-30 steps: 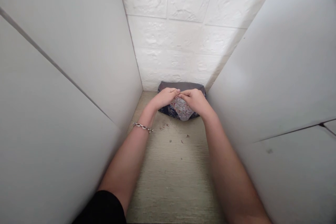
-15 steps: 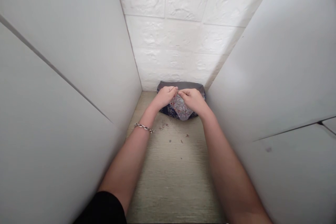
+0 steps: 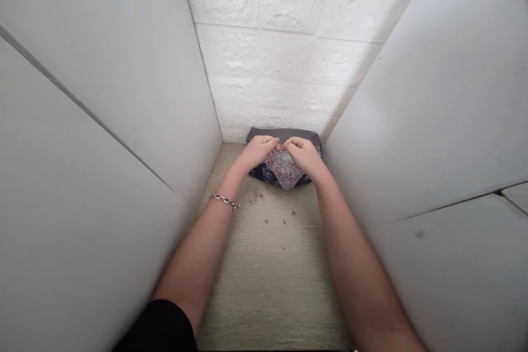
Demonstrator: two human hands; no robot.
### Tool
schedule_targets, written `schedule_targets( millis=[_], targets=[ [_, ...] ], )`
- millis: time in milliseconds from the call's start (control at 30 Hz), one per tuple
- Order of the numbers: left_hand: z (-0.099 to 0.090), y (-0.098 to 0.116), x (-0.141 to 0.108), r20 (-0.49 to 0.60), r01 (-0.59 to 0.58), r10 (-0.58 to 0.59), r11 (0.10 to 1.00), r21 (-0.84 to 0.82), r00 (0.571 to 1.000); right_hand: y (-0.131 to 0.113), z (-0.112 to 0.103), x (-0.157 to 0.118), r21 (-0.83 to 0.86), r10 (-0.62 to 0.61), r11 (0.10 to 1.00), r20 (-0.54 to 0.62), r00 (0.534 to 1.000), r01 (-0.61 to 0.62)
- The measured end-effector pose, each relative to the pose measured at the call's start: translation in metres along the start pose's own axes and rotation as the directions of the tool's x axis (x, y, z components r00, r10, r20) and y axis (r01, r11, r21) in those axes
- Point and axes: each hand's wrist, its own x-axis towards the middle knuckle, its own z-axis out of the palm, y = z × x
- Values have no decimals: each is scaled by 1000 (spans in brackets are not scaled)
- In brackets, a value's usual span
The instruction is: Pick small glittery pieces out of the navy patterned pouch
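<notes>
Against the far wall sits a low fabric pouch or bag point(image 3: 264, 176), dark blue and patterned, with a grey upper part. Over its front lies a pale, speckled piece point(image 3: 284, 171) with reddish and white bits; whether it is printed cloth or a clear bag with bits in it I cannot tell. My left hand point(image 3: 263, 150) is above the pouch's left side, thumb and fingers pinched together. Facing it, my right hand point(image 3: 302, 153) is pinched too, its fingertips a short gap from the left ones. Whatever lies between the fingertips is too small to make out.
Pale panels, a left one point(image 3: 115, 44) and a right one point(image 3: 433, 99), close in on both sides. A white brick-patterned wall point(image 3: 284, 55) stands behind. Small brownish crumbs point(image 3: 258, 196) are scattered on the beige, streaked surface point(image 3: 272, 291).
My right fingertips have moved slightly apart from the left ones, opening a small gap. Both hands stay pinched over the pouch, which has not moved.
</notes>
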Motion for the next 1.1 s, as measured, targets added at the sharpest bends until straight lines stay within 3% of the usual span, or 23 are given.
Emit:
schedule_targets(
  millis=[167,333,467,633,767,933,1100],
  targets=[
    [4,-1,0,52,117,-106,938,-328,993,3,2,2,104,12,995,-18,1000,-10],
    [5,-3,3,93,242,-248,685,-687,964,7,1,6,204,6,979,-135,991,22],
    [4,-4,7,136,257,-255,537,-804,957,8,1,8,234,9,972,-140,990,24],
    [10,-3,8,31,146,-211,554,-820,977,2,1,6,216,-17,975,-147,989,49],
    [10,-4,8,21,143,-210,587,-797,978,-4,-2,3,135,-51,988,-177,983,75],
    [6,-11,9,28,126,-167,611,-781,986,-10,-5,-2,-81,-98,993,-228,969,82],
    [7,-9,9,17,92,-124,624,-776,992,-19,-7,-7,-351,-194,932,-270,943,91]
  ],
)
